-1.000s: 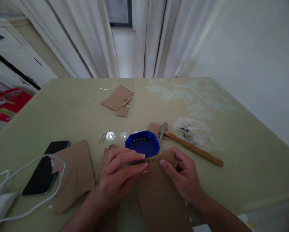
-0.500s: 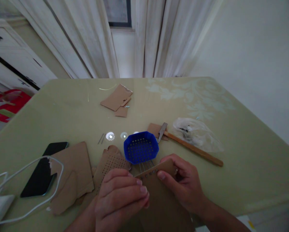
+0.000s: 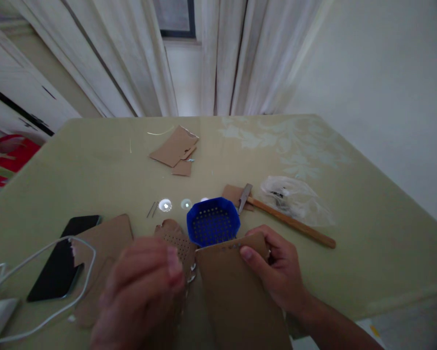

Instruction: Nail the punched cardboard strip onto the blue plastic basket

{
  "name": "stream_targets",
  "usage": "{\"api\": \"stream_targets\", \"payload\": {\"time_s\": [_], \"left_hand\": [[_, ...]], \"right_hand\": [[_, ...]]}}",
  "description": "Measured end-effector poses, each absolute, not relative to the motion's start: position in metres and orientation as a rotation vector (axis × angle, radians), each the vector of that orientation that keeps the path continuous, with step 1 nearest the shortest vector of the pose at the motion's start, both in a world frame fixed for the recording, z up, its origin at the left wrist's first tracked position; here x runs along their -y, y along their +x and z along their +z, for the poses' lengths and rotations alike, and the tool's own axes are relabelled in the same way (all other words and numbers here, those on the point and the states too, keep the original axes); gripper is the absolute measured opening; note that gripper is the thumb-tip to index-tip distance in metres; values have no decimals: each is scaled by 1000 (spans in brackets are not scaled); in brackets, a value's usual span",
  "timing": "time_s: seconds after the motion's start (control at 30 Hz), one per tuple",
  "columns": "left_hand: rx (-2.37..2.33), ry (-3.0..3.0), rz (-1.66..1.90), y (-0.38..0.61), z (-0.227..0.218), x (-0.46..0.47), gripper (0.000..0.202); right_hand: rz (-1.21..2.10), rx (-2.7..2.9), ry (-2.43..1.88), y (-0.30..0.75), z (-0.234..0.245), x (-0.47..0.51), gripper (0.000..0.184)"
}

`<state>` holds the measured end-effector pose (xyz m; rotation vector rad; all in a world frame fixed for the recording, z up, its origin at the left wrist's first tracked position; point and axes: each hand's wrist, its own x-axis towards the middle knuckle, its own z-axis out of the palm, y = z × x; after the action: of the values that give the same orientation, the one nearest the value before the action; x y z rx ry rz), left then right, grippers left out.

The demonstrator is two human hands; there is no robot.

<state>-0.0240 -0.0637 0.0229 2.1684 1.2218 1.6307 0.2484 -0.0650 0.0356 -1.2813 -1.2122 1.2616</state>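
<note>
A folded brown cardboard piece (image 3: 240,291) is gripped near its top right corner by my right hand (image 3: 277,272), thumb in front and fingers behind. Nails stick out past its top edge, close to a blue perforated basket (image 3: 213,221); I cannot tell whether they touch it. My left hand (image 3: 141,287) is apart from the cardboard, blurred, with fingers curled together; anything in them is hidden. Behind it lies a cardboard piece punched with rows of holes (image 3: 178,243), partly covered by the hand.
A hammer (image 3: 291,221) rests with its head on a cardboard scrap (image 3: 233,194), beside a clear plastic bag (image 3: 295,199). Two nails (image 3: 153,209) lie left of the basket. A phone (image 3: 58,265), white cable (image 3: 39,253) and torn cardboard (image 3: 109,233) are at left; cardboard scraps (image 3: 174,148) lie farther back.
My left hand has come away from the cardboard's top edge, moving left and down. The cardboard in my right hand now stands more face-on, its top edge higher and nearer the basket.
</note>
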Motion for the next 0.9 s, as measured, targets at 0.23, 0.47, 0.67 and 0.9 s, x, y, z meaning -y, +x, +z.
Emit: {"api": "stream_targets", "payload": {"time_s": [0.23, 0.47, 0.67, 0.9], "left_hand": [[-2266, 1756, 1074, -67, 6, -29, 23], [-2364, 1873, 485, -88, -17, -40, 34], [-2353, 1829, 446, -81, -11, -41, 38], [-2264, 1745, 474, -91, -17, -43, 42]], "right_hand": [[1371, 1090, -1245, 245, 37, 60, 42], [1358, 1066, -1227, 249, 38, 60, 43], [1377, 1061, -1215, 250, 38, 60, 40], [1353, 1061, -1187, 250, 36, 59, 38]]}}
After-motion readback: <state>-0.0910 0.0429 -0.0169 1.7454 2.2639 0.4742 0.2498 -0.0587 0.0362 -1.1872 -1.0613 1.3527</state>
